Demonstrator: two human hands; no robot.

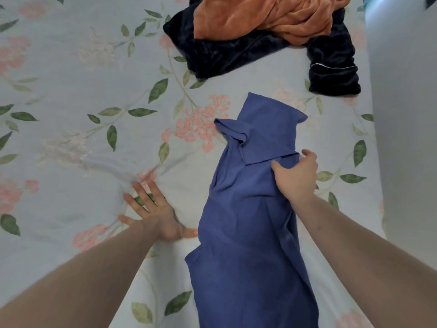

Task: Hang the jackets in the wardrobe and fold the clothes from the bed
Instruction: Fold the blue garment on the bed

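A blue shirt (248, 233) lies lengthwise on the bed, folded narrow, with its sleeve end doubled over at the top. My right hand (295, 176) grips a bunch of the blue fabric near its upper right edge, thumb on top. My left hand (151, 209) presses flat on the floral bedsheet (82, 91) with fingers spread, just left of the shirt. At the far edge lies an orange garment (260, 17) heaped on a dark navy garment (224, 53).
The bed's right edge runs down the right side, with a pale grey floor or wall (406, 114) beyond it. The sheet is wrinkled around my left hand. A wide stretch of sheet spreads to the left.
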